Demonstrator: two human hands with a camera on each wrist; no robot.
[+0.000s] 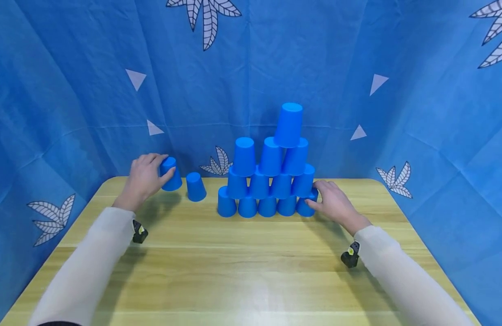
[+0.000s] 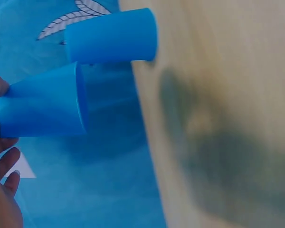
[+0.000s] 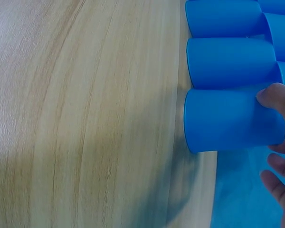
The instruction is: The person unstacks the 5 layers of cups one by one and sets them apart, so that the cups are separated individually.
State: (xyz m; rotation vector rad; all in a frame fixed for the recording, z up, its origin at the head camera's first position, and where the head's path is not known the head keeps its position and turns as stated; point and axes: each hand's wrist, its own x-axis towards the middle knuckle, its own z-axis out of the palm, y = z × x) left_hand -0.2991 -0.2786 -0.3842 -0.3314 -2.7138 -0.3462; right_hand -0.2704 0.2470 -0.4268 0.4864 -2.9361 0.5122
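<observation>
1. The left hand (image 1: pixel 144 179) is curled round an inverted blue cup (image 1: pixel 171 173), thumb on its near side, at about 10 o'clock on the wooden table (image 1: pixel 251 267). In the left wrist view this held cup appears lifted and tilted off the surface.
2. A second loose cup (image 1: pixel 195 186) stands upside down just beside it, apart from the pyramid.
3. The cup pyramid (image 1: pixel 271 176) rises at 12 o'clock: five cups in the base row, four above, then three, then one on top.
4. The right hand (image 1: pixel 335 203) pinches the end cup (image 3: pixel 228 121) of the base row, at the pyramid's 3 o'clock corner, thumb on its wall.
5. Risk, as judged: that corner cup bears the rows above. Any tug or sideways nudge from the right hand would likely topple the stack.
6. Risk, as judged: the third row sits off-centre, so its balance looks marginal.
7. Materials: cups are smooth, tapered plastic, likely light and slippery. The table is pale wood-grain laminate with rounded corners. The backdrop (image 1: pixel 71 90) is creased blue cloth with leaf prints.
</observation>
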